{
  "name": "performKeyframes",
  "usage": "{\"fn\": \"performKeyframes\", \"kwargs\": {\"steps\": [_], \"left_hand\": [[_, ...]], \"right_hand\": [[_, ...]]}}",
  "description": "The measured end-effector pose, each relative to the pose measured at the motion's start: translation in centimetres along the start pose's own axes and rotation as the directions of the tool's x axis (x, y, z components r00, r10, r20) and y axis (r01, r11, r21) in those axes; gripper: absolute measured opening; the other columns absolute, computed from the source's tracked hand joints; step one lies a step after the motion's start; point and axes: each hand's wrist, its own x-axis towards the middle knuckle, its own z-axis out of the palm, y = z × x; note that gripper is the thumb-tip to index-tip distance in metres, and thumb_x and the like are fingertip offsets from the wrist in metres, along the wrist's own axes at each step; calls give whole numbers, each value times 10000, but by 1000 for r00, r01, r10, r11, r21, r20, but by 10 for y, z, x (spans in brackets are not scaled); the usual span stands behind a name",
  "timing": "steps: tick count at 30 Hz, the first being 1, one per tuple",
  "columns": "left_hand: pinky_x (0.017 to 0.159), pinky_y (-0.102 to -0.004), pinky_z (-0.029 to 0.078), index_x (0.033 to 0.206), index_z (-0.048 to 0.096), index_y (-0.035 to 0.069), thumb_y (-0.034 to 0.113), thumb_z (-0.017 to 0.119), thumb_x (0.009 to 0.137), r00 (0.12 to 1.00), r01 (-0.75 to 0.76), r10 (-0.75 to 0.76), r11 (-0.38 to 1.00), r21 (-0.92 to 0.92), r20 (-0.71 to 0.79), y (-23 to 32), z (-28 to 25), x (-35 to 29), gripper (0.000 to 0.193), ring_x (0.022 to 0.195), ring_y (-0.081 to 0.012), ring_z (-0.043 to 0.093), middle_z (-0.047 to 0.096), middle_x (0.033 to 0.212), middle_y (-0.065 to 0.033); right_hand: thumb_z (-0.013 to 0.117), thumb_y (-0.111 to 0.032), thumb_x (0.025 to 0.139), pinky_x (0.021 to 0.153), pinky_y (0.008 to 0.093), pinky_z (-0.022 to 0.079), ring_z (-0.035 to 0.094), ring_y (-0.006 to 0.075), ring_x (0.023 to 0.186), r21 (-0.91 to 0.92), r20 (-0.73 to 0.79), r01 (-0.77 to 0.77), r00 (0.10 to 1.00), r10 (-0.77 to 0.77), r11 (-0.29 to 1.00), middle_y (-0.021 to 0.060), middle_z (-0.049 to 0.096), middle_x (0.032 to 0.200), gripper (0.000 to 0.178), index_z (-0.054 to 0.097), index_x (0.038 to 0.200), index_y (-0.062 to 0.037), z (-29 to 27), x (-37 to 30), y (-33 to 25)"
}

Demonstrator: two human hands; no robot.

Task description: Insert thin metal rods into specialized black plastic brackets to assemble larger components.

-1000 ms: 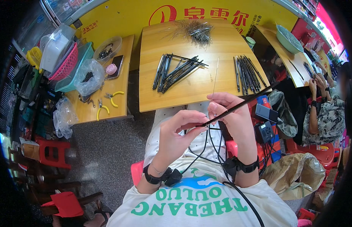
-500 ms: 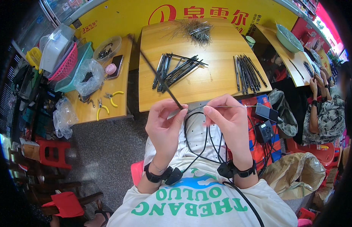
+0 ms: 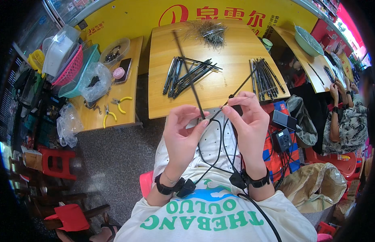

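Note:
Over my lap, my left hand point(image 3: 182, 135) pinches the lower end of a long thin black stick point(image 3: 188, 74), which slants up and left across the table. Close beside it, my right hand point(image 3: 250, 125) has thumb and forefinger closed on a thin dark strand point(image 3: 242, 84) with a small dark lump on it. That strand slants up and right, its far end overlapping the pile at the right. The fingertips of both hands almost meet; exactly how stick and strand touch there is too small to tell. A crossed heap of black sticks point(image 3: 191, 76) lies ahead on the wooden table point(image 3: 231, 44).
More black sticks point(image 3: 266, 78) lie at the table's right, with tangled fine wire point(image 3: 211, 34) at the back. Yellow-handled pliers point(image 3: 110, 117), a phone point(image 3: 123, 69) and baskets point(image 3: 70, 66) occupy the left table. Black cables point(image 3: 223, 141) hang beneath my hands. Another person point(image 3: 344, 121) sits at right.
The stick in my left hand has swung more upright. A thin shiny wire pointing right from my right hand no longer shows; a dark strand now slants up from there.

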Motion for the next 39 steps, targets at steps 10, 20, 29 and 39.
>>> {"fn": "performKeyframes", "kwargs": {"steps": [10, 20, 29, 39], "left_hand": [[787, -272, 545, 1154, 424, 5, -115, 639, 775, 980, 137, -137, 991, 7, 147, -2, -2, -1, 452, 957, -218, 635, 587, 1040, -114], [802, -278, 539, 1180, 417, -3, -105, 638, 777, 968, 145, -149, 989, 35, 204, -3, -3, 1, 470, 967, -204, 632, 603, 1047, -128], [686, -206, 497, 1130, 532, -10, -37, 677, 781, 967, 190, -192, 981, 23, 165, -5, -3, 1, 379, 830, -99, 599, 587, 949, -55], [731, -226, 500, 1017, 628, -33, -62, 664, 778, 972, 117, -137, 987, 111, 189, -5, -3, 1, 243, 823, -113, 603, 583, 916, -52]], "right_hand": [[631, 94, 789, 749, 251, 522, 634, 194, 953, 182, 11, -125, 992, 125, 975, 128, 591, 1077, 269, 575, 1051, 68, -2, 5, -5], [618, 108, 787, 748, 252, 532, 641, 188, 926, 200, 10, -129, 992, 130, 971, 128, 605, 1048, 285, 555, 1060, 59, -3, 7, -4], [643, 106, 766, 727, 263, 546, 645, 193, 886, 184, 61, -161, 986, 153, 970, 140, 600, 998, 384, 483, 1108, 37, -1, 7, -8], [579, -9, 871, 691, 249, 533, 626, 143, 803, 100, 81, -221, 974, 213, 970, 110, 610, 939, 258, 482, 1107, 29, -9, 13, -6]]}}
